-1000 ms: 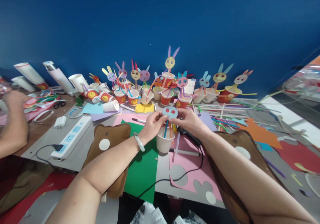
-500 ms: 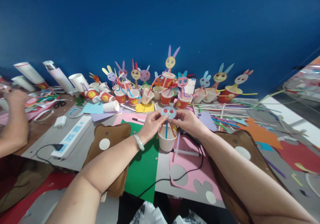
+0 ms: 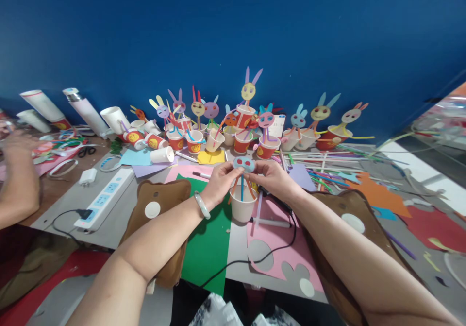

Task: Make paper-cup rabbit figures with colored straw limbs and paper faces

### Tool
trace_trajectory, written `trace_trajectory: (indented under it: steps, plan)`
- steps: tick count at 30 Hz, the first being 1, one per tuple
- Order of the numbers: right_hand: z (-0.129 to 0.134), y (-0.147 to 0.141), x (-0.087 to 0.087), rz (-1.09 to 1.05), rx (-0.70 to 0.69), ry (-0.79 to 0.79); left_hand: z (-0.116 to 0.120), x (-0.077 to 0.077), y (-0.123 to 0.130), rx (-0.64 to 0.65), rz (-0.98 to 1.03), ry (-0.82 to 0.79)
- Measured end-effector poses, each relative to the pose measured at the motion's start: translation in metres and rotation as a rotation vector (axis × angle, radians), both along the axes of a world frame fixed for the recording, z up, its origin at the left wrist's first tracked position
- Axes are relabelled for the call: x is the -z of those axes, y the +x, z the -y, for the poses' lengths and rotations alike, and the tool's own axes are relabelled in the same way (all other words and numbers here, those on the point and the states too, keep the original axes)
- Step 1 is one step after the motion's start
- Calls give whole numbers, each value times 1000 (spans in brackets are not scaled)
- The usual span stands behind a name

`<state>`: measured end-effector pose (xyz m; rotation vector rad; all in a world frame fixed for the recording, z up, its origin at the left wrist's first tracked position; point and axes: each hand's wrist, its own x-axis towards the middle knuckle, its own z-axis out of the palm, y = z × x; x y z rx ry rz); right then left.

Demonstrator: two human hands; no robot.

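A light blue paper face with two red eye spots is pinched between both hands. My left hand, with a pale bangle at the wrist, grips its left edge, and my right hand holds the right edge. Below the face a blue pipe cleaner runs down into a white paper cup. Orange pipe cleaners slant out on both sides of it at the cup's rim. The cup stands upright between my wrists.
Finished cup figures line the blue wall. Brown cushions flank green paper and pink cut paper. A power strip lies left, pipe cleaners right. Another person's arm is at far left.
The blue face has tilted back slightly and looks flatter, with both hands still on it. At far left the other person's hand has shifted a little.
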<state>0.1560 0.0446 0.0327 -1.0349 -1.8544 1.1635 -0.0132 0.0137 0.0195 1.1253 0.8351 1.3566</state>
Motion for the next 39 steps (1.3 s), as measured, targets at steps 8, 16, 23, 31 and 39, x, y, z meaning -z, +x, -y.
trace_trajectory:
  steps: [8,16,23,31,39]
  plan:
    - [-4,2,4,8,-9,-33,1,0,-2,24,-75,-5]
    - [-1,5,-7,-45,16,31,0,2,-2,8,-56,-7]
    - [9,0,-19,-51,148,128,3,0,-1,36,-64,7]
    - [13,-2,-21,-24,120,125,6,-3,2,46,-37,10]
    - [9,0,-16,-42,93,134,6,-5,1,39,3,6]
